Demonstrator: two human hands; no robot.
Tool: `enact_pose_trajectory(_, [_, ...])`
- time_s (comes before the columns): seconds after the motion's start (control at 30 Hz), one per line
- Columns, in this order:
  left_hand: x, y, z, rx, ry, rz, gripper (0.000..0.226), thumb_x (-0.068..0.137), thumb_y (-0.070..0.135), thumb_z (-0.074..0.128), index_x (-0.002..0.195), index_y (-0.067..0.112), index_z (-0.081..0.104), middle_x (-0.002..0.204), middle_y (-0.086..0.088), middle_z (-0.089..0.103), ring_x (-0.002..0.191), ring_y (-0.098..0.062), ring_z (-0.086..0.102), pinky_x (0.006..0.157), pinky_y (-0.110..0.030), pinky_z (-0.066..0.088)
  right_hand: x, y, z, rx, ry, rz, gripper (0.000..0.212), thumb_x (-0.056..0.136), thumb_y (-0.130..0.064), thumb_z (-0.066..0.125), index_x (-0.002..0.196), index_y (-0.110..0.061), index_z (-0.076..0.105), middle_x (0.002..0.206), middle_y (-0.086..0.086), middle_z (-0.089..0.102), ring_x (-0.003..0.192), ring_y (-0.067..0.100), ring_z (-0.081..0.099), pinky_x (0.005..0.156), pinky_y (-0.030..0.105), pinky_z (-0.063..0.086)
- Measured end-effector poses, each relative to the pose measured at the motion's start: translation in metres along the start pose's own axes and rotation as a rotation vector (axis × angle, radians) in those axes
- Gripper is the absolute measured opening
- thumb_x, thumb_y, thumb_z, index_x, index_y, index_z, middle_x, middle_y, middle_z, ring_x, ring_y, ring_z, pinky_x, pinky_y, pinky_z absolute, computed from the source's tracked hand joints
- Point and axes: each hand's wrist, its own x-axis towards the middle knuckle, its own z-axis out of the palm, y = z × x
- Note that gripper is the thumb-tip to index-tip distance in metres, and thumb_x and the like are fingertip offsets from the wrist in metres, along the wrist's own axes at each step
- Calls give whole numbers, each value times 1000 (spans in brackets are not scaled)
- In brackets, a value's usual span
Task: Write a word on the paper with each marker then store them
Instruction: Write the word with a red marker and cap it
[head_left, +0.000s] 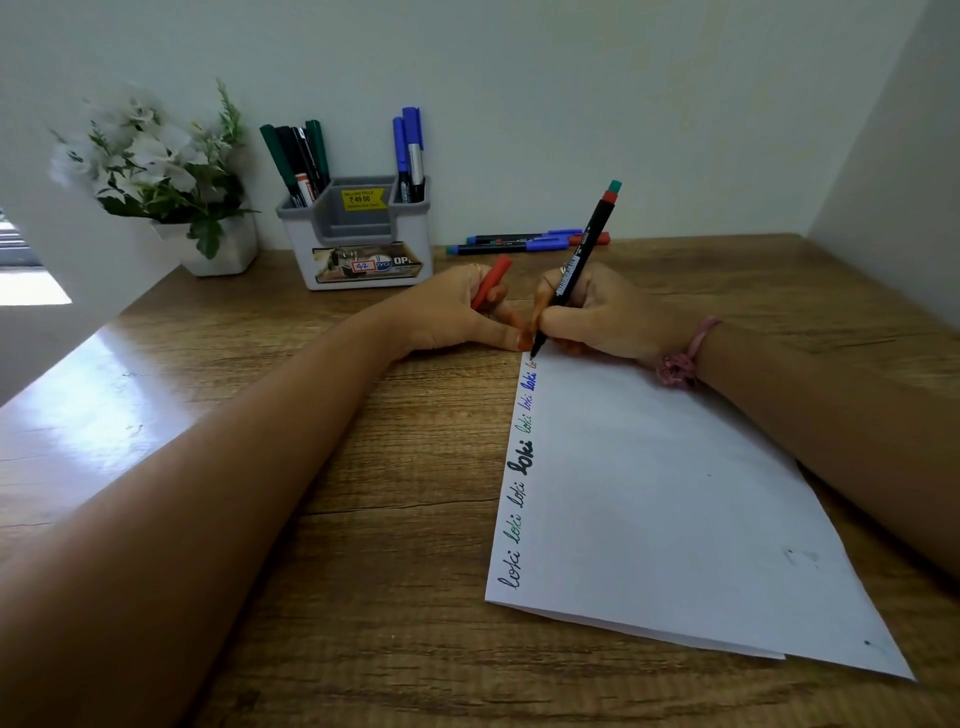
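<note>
So the organizer (358, 244) at the back already has markers stored in its side slots. Left hand (457, 312) is curled around the red cap (491, 283), thumb pressing the paper's far corner. Right hand (597, 317) pinches the marker (582, 260), tip down on the paper (675, 519) at the top of the "loki" column. Honestly, the word is crowding the edge, so the tip could run onto the desk (260, 467). Three loose markers (524, 241) wait behind and could roll.
</note>
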Motion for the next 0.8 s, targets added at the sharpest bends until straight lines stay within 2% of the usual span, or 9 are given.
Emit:
enact_pose_trajectory(0.1, [-1,0,1,-3,-8,3,45,62,19,81,72,22,37,93,-11,64,72,-7,57,73,-25,47,0,-1,-1,29,-6,-8,17,62,-29,58,64,-12,56,48,-6,51,41,4,44,41,17,37])
enact_pose_trajectory(0.2, [1,-1,0,3,5,-5,43,70,14,78,72,22,36,79,-1,64,60,2,53,66,-20,44,1,-1,0,8,11,-10,28,66,-25,59,71,2,56,49,-7,52,42,3,45,43,15,36])
enact_pose_trajectory(0.27, [2,-2,-1,8,10,-11,43,71,14,78,71,23,36,71,6,60,57,3,52,65,-20,44,1,-1,0,2,10,-12,37,66,-26,59,75,10,54,55,3,53,45,4,45,44,16,36])
enact_pose_trajectory(0.43, [3,-1,-1,7,5,-10,40,72,13,76,71,22,37,80,-1,62,61,2,58,66,-19,48,-1,-1,-1,-2,10,4,24,68,-20,57,70,3,55,48,-10,50,42,2,44,44,14,35])
enact_pose_trajectory(0.6, [2,-1,0,20,2,-19,41,71,13,76,70,22,37,86,-9,62,68,-6,56,73,-26,47,-1,-4,1,-28,30,-13,49,61,-35,56,74,12,52,61,12,50,46,2,44,45,14,36])
enact_pose_trajectory(0.7, [1,1,0,32,20,-33,41,71,15,77,71,22,37,81,-5,59,70,-8,54,74,-26,47,0,-3,0,-52,42,-13,49,62,-32,57,75,15,50,61,13,49,48,6,44,46,17,36])
enact_pose_trajectory(0.8, [-1,2,0,23,3,-37,44,67,19,81,70,23,37,93,-15,60,82,-22,52,85,-40,46,1,-1,1,-60,65,2,43,64,-32,56,74,10,52,70,33,55,60,21,49,53,26,40])
